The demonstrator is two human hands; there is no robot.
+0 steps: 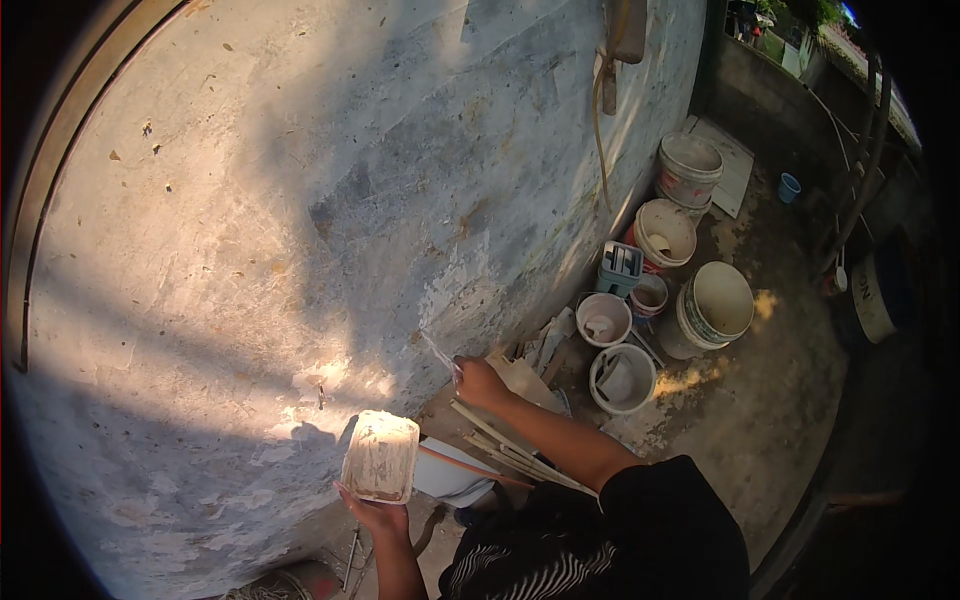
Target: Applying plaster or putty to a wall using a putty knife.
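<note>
Closest to me is the dark sleeve (660, 520) of my right arm, with a striped cloth (530, 570) bunched just below it. From there my right hand (480, 382) reaches out to the foot of the rough plastered wall (300, 200), its fingers (462, 372) closed around the handle of a thin putty knife (440, 352) whose blade tip touches the wall's pale patched area. My left hand (378, 515) is lower and nearer, fingers curled under the bottom edge of a rectangular plaster-smeared tray (380, 457), gripping it so it stands tilted toward the wall, lit by a patch of sun (its contents look like pale filler, though I cannot tell exactly).

Beneath my right forearm lies a bundle of pale sticks (510, 452) on the concrete floor (780, 420). Farther along the base of the wall stands a cluster of stained buckets: a small white one (622, 380) near my hand, another (604, 318) just behind it, a large tilted one (715, 305), and two more (665, 232) (688, 168) beyond. A grey-blue crate (622, 265) sits between them, and a small blue cup (789, 187) stands well apart.
</note>
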